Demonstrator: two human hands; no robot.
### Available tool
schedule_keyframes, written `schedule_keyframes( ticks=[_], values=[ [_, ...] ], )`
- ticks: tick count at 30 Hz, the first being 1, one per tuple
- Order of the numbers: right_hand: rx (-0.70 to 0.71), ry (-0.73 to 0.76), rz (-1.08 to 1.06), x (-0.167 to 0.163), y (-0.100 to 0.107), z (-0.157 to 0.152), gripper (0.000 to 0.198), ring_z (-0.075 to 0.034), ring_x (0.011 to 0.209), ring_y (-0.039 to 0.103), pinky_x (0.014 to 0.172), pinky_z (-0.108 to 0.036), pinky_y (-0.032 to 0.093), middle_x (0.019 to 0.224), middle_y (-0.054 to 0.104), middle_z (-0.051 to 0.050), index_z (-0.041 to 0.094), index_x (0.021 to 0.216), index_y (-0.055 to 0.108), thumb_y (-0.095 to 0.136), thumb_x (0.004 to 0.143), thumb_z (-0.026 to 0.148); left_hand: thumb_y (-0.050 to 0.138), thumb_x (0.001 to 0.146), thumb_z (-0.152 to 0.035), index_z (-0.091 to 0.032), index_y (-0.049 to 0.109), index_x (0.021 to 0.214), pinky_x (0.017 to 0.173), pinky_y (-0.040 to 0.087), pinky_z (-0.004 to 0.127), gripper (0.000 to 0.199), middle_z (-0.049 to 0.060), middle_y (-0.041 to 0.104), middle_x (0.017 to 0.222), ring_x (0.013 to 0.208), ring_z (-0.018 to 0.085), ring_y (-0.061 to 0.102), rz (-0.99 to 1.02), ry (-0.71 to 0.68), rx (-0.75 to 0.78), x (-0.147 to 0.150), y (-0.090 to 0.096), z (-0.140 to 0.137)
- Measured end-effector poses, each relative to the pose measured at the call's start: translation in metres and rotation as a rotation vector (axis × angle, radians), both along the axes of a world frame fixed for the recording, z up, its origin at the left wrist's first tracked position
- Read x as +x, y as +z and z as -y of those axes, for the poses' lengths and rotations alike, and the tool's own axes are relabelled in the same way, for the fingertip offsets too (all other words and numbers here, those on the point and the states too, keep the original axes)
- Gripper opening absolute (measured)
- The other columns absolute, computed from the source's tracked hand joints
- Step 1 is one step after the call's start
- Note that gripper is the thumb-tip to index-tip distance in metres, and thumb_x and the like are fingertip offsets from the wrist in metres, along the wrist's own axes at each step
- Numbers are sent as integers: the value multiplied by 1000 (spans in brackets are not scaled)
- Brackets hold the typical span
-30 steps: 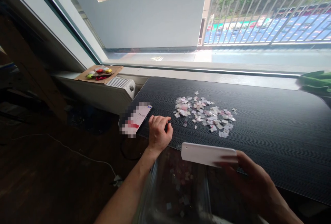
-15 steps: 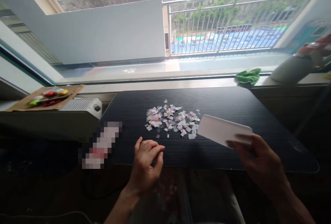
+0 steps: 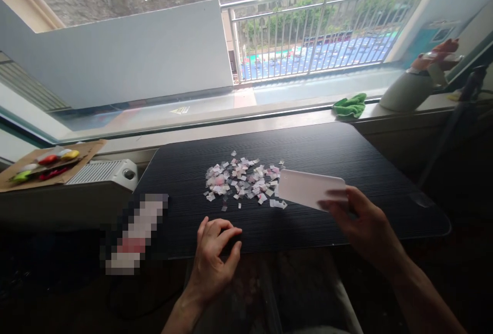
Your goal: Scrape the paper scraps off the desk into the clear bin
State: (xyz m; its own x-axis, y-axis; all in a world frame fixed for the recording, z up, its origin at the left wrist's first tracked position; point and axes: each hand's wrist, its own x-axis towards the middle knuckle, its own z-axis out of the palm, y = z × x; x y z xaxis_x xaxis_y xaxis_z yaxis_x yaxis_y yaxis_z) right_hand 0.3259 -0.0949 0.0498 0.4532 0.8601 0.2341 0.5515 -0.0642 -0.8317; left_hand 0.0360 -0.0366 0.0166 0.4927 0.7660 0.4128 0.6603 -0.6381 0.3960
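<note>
A loose pile of small clear-and-white squares [image 3: 246, 180], some tinted pink, lies scattered on the dark wood-grain table [image 3: 308, 144]. My right hand [image 3: 362, 221] grips the right end of a thin white card [image 3: 304, 187] with rounded corners and a tiny hole near its far left corner. The card's left end is at the right side of the pile, over or against a few pieces; contact cannot be made out. At the table's near edge, my left hand [image 3: 217, 249] is loosely curled, thumb and forefinger apart, with nothing visible in it.
A green cloth [image 3: 349, 106] and a grey-white spray bottle [image 3: 410, 90] stand on the windowsill at the back right. To the left is a white radiator [image 3: 103, 174] with cardboard [image 3: 87, 149] and colourful items on top. A pixelated patch covers the table's left edge.
The whole view has shifted, so the table and pile sit further left. My right hand and the card stay by the pile's right side. My left hand is slightly nearer me.
</note>
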Motion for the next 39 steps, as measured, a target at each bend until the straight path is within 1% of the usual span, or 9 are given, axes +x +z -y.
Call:
schedule_keyframes(
  ticks=[4, 10, 17, 21, 25, 28, 32, 36, 39],
  values=[
    [-57, 58, -2, 0, -3, -3, 20, -22, 84, 69, 76, -33, 52, 87, 75, -3, 25, 96, 59, 57, 81, 38, 55, 79, -21, -24, 65, 95, 105, 32, 56, 19, 3, 61, 93, 92, 19, 59, -28, -2, 10, -3, -4, -1],
    [-65, 17, -18, 5, 1, -1, 20, -23, 89, 68, 78, -35, 52, 90, 74, -4, 26, 98, 58, 58, 81, 37, 54, 79, -22, -24, 65, 93, 104, 32, 56, 18, 3, 61, 91, 90, 19, 59, -7, 5, 40, -2, -5, -1],
    [-156, 80, -83, 21, 4, 5, 20, -22, 74, 67, 67, -32, 54, 79, 72, -2, 25, 88, 61, 61, 76, 40, 56, 79, -21, -25, 64, 95, 105, 31, 55, 18, 3, 61, 93, 91, 19, 59, -29, 0, 32, -3, -6, -1],
    [-151, 23, -176, 39, 1, 5, 21, -22, 71, 67, 63, -31, 54, 77, 71, -1, 25, 88, 62, 64, 73, 40, 55, 79, -21, -24, 64, 94, 104, 31, 56, 18, 3, 60, 93, 91, 19, 58, -20, 7, 24, -2, -5, -1],
    [-153, -7, -265, 47, -8, -7, 22, -22, 72, 67, 64, -31, 55, 78, 71, -1, 25, 87, 63, 68, 69, 36, 55, 79, -22, -24, 65, 92, 104, 32, 56, 17, 3, 60, 91, 90, 19, 59, 6, 20, 30, 0, -4, 0],
    [-214, 60, -343, 45, -9, -14, 24, -22, 74, 67, 65, -32, 55, 79, 72, -1, 23, 85, 64, 69, 66, 36, 55, 79, -22, -24, 65, 92, 105, 30, 56, 17, 3, 61, 91, 90, 19, 58, 3, 20, 15, 0, -4, 0],
    [-316, 172, -426, 43, -4, -17, 28, -22, 74, 67, 64, -32, 56, 77, 72, -1, 21, 85, 65, 69, 62, 37, 54, 79, -23, -24, 65, 92, 105, 30, 56, 17, 3, 60, 92, 90, 19, 58, 5, 13, 6, -1, -4, -1],
    [-271, 166, -494, 44, -4, -26, 31, -23, 77, 68, 69, -33, 56, 82, 73, -2, 21, 89, 65, 70, 61, 34, 54, 80, -22, -24, 64, 93, 105, 30, 56, 16, 3, 60, 91, 91, 19, 57, 14, 14, 14, 0, -4, -1],
    [-259, 201, -508, 42, -7, -35, 32, -23, 80, 68, 72, -33, 55, 85, 73, -3, 20, 90, 64, 71, 61, 31, 54, 81, -22, -25, 64, 93, 105, 29, 56, 16, 3, 60, 91, 91, 19, 58, 10, 11, 9, 0, -4, 0]
  ],
)
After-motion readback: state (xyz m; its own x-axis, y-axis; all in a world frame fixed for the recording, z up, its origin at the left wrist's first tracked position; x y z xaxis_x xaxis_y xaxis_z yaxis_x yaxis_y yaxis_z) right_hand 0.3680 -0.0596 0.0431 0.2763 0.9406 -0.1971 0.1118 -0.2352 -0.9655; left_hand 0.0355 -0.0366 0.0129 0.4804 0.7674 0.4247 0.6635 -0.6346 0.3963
